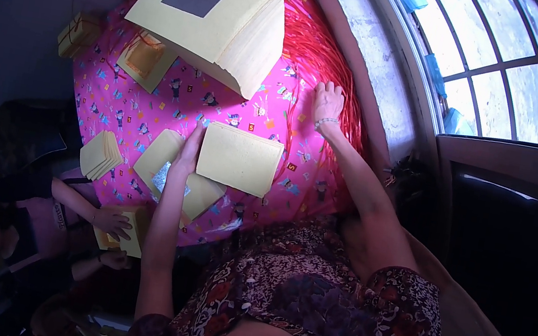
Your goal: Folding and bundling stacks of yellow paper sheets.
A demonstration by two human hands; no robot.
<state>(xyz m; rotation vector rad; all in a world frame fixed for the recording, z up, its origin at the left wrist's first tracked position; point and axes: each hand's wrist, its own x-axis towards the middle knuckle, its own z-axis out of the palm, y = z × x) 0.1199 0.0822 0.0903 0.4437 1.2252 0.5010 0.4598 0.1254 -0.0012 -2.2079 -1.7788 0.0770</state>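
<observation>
My left hand (191, 148) rests along the left side of a stack of yellow paper pieces (239, 160), fingers stretched out and touching its edge; the thumb is hidden. Farther right, my right hand (327, 102) has its fingers curled over long red strings (345, 127) at the table's edge. Beneath my left forearm lie more yellow pieces (201, 201), one bearing a shiny silver patch (163, 177).
A tall yellow stack with a grey rectangle (253, 30) stands at the back of the pink patterned tablecloth (187, 101). A fanned yellow bundle (101, 155) lies left. A co-worker's hand (113, 223) touches another yellow bundle (135, 222). A barred window (500, 64) is right.
</observation>
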